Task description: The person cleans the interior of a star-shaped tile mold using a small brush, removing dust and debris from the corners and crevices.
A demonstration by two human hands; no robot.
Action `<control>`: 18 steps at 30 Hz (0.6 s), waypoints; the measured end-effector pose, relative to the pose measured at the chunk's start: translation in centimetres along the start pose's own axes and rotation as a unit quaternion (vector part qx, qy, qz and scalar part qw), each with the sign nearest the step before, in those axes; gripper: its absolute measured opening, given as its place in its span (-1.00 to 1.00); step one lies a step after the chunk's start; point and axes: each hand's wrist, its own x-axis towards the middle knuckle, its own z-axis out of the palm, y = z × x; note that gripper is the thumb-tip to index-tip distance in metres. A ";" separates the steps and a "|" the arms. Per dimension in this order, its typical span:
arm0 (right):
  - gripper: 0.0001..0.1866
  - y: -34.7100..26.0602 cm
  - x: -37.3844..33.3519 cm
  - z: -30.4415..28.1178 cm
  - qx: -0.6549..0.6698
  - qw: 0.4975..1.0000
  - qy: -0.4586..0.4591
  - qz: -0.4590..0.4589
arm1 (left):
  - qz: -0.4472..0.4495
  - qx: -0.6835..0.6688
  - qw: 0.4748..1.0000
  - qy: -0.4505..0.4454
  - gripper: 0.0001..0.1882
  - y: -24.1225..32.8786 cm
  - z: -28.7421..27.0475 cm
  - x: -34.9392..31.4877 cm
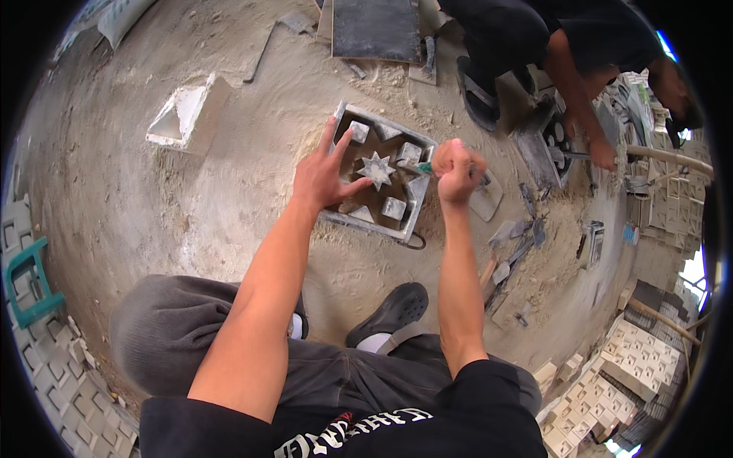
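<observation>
On the ground before me lies a square grey metal mould (385, 119) with raised blocks near its corners and an eight-pointed star (376, 171) in the middle. Brown, damp-looking material fills the spaces between these shapes. My left hand (319, 177) lies over the mould's left side, fingers spread, with the thumb close to the star. Closed in a fist, my right hand (458, 171) grips a small green-handled tool (424, 167) at the right rim. The tool's tip points inward beside a block; its exact kind is not clear.
A pale hollow block (187, 116) stands to the left. Far ahead is a dark board (376, 30). At the upper right, a co-worker's hand (602, 153) holds a tool at another mould (544, 145). Trowels and scraps (513, 248) lie right; patterned blocks (611, 374) are stacked lower right.
</observation>
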 end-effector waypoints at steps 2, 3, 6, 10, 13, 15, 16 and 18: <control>-0.59 -0.1 0.2 -0.4 0.032 0.999 -0.031 -0.015 | -0.005 0.007 1.000 -0.003 0.05 -0.3 -0.3 -0.3; -0.61 -0.4 0.3 -0.8 0.041 0.998 -0.044 -0.025 | -0.006 0.007 1.000 -0.006 0.04 -0.2 -0.1 -0.2; -0.64 1.6 0.5 -0.4 0.042 0.996 -0.065 0.032 | 0.005 0.000 1.000 0.006 0.04 -0.1 0.1 -0.3; -0.51 -1.0 0.9 0.9 0.059 0.998 0.017 0.026 | -0.016 -0.005 0.999 -0.048 0.05 0.0 -0.6 -0.5; -0.53 1.5 -0.1 1.1 0.029 0.998 -0.025 0.059 | -0.015 -0.011 0.999 -0.036 0.05 0.3 -0.4 -0.2; -0.53 0.9 1.0 0.8 0.019 0.997 -0.016 0.074 | -0.023 -0.013 0.999 -0.045 0.04 0.2 -0.6 -0.1; -0.53 0.3 1.2 1.3 0.018 0.998 -0.005 0.062 | -0.028 -0.011 0.998 -0.050 0.04 0.0 -0.9 0.0; -0.53 -0.3 0.8 1.0 0.050 0.998 -0.011 0.039 | -0.021 -0.003 0.999 -0.038 0.04 -0.2 -1.1 0.0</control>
